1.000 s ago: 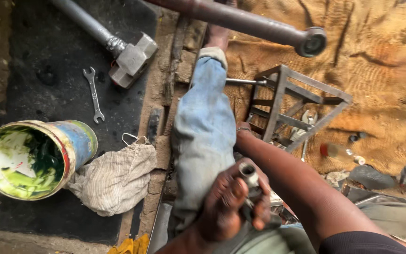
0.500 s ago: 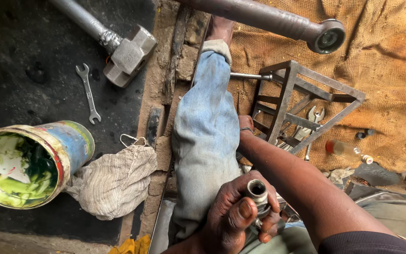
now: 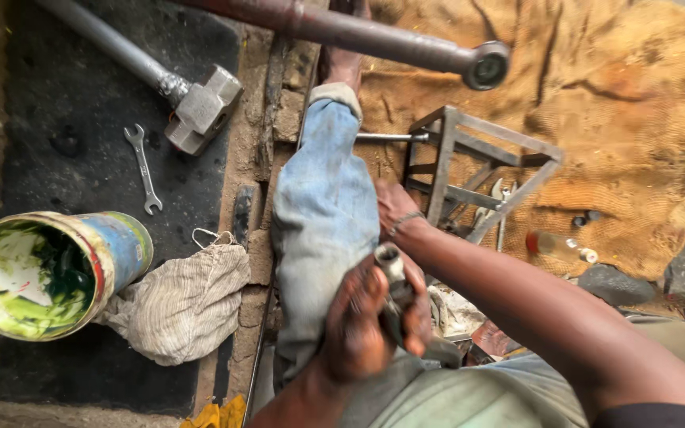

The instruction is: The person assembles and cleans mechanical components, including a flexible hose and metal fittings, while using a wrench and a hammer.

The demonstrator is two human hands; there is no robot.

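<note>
Left hand [image 3: 370, 321] clenched round a short, grimy grey metal pipe [image 3: 392, 273] with a round open end, near his knee, while the right hand [image 3: 394, 208] rests loose on the jeans [image 3: 319, 214].

The left hand [image 3: 370, 321] has worked the small metal tube [image 3: 392, 269] higher against the jeans leg [image 3: 323, 214], its open end now standing clear above the fingers. The right hand [image 3: 394, 208] now shows beside the metal frame [image 3: 469, 170].
</note>
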